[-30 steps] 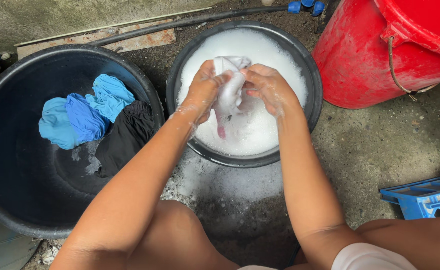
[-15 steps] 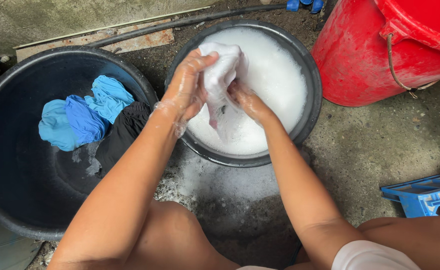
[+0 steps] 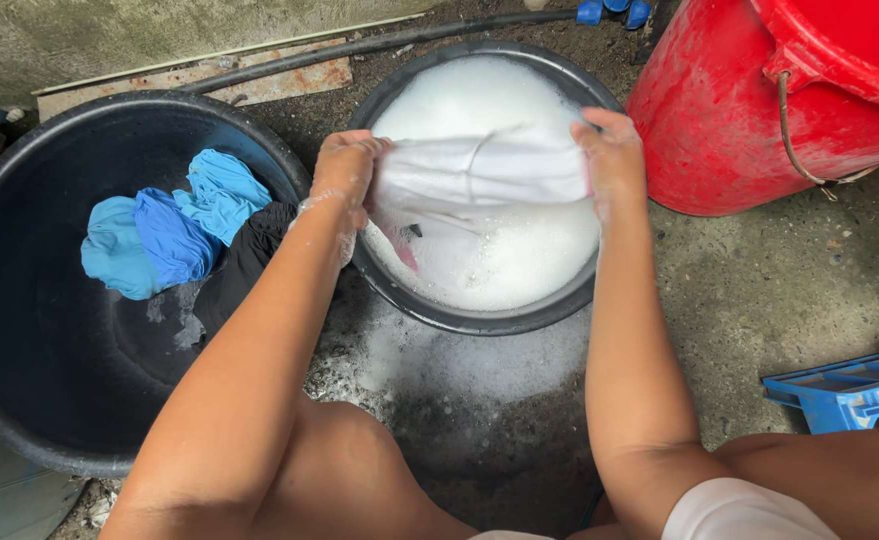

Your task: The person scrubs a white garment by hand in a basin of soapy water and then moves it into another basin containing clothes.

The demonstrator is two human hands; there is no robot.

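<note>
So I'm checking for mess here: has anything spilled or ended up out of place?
Yes: white suds have spilled onto the concrete just in front of the foamy black basin. Nothing else stands out.

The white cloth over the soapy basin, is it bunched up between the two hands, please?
No, the white cloth is stretched out flat between the left hand and the right hand above the foam.

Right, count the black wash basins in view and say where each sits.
2. A big black basin at left holds blue and black clothes; the sudsy basin sits centre, under both hands stretching a white cloth.
</note>
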